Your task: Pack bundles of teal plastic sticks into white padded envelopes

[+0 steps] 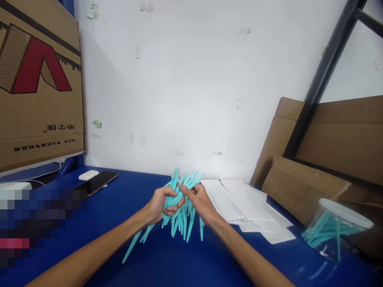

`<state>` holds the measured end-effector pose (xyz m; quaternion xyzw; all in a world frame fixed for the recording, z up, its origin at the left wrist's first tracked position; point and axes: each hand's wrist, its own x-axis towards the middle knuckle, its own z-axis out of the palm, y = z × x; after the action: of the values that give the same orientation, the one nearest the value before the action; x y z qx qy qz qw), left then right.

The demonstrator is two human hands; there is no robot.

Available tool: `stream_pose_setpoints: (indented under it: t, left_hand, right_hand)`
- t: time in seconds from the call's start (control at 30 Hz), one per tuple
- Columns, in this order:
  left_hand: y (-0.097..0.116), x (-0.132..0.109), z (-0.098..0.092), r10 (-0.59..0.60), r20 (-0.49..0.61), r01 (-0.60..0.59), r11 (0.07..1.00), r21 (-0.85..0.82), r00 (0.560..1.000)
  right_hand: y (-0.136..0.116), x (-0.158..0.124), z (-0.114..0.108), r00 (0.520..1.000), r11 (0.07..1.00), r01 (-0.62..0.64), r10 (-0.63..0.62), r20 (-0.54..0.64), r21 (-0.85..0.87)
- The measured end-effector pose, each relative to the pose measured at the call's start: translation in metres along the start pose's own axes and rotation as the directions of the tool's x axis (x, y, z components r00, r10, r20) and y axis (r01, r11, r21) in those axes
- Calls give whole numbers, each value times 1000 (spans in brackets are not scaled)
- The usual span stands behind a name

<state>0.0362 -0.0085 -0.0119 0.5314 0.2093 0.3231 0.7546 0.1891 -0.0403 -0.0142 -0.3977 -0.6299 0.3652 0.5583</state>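
Observation:
A loose pile of slim, flat turquoise plastic sticks lies on the blue table, its ends pointing several ways. My left hand is closed around some of these sticks at the pile's left side, fingers curled underneath. On the right side, my right hand has its thumb bent over the sticks and pinches at the same bunch; its other fingers are partly hidden behind them. One stick lies apart, toward the lower left.
White flat packets lie overlapped right of the pile. A clear jar with a white lid holds more turquoise sticks. A phone and a white case are at left. Cardboard boxes flank both sides; a wall stands behind.

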Motion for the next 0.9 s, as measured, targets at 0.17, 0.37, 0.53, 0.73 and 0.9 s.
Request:
stream_pose_setpoints:
  t: [0.17, 0.37, 0.53, 0.73, 0.9]
  left_hand:
    - [0, -1, 1, 23, -40, -19, 997, 76, 999]
    - [2, -1, 3, 38, -25, -34, 990, 138, 999]
    - [1, 1, -3, -20, 0, 20, 989, 145, 1000]
    - [2, 2, 4, -124, -50, 131, 973, 191, 991]
    - [7, -2, 15, -226, -24, 225, 946, 234, 974]
  right_hand:
    - [9, 1, -3, 996, 995, -17, 9, -86, -98]
    - [9, 2, -6, 998, 996, 12, -17, -63, -89]
    - [9, 0, -4, 1000, 991, 1, -1, 3, -132]
    - [2, 2, -5, 999, 999, 39, -37, 35, -36]
    - [-17, 3, -21, 941, 976, 216, -217, -258, -32]
